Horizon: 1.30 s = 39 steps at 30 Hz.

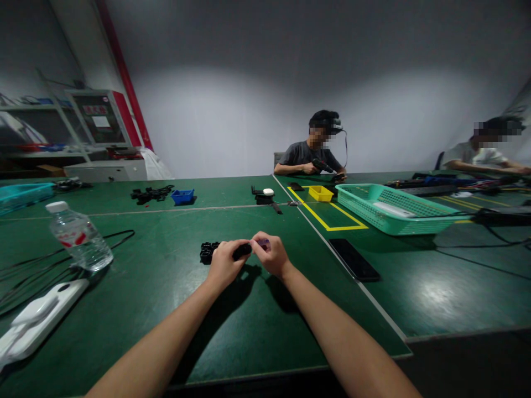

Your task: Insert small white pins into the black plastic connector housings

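l hand (227,262) closed on blk part (241,251), r hand (269,254) pinching purple bit (263,243), grn table (249,342)

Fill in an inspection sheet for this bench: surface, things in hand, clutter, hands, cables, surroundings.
Surface: green table, with white lines and a yellow outline.
Things: black piece and small purplish item, details too small to tell; black parts beside the left hand.
Clutter: water bottle, dark phone, blue tray, yellow tray, green basket.
Hands: left hand holds the black piece, right hand the purplish item; fingertips meet.
Cables: thin black cables left, near the bottle; dark cables right.
Surroundings: two people seated beyond; the nearer person holds a power tool.
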Each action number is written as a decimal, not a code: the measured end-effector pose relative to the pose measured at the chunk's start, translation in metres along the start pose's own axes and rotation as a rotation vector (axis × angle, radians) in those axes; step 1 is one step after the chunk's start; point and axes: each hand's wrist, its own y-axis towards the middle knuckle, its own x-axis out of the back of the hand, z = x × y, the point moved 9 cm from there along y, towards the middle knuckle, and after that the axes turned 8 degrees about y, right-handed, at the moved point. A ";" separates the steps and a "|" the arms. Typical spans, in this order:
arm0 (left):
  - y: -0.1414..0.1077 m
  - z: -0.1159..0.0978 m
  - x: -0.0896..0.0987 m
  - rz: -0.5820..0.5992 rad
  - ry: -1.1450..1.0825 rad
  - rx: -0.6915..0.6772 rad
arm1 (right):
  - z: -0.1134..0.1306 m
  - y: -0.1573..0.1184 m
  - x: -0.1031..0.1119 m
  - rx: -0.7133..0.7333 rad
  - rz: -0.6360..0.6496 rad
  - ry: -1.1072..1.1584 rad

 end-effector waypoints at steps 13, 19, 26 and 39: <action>-0.001 0.001 0.000 -0.002 0.007 -0.002 | 0.001 -0.001 -0.003 0.015 0.026 -0.004; 0.000 0.000 -0.001 -0.005 0.005 -0.016 | 0.004 -0.001 -0.003 0.023 0.024 -0.004; 0.000 0.000 0.000 -0.005 -0.003 -0.014 | 0.003 0.000 -0.001 0.030 0.012 0.009; 0.000 0.000 0.000 -0.009 -0.005 -0.012 | 0.003 -0.001 0.000 0.030 0.010 0.000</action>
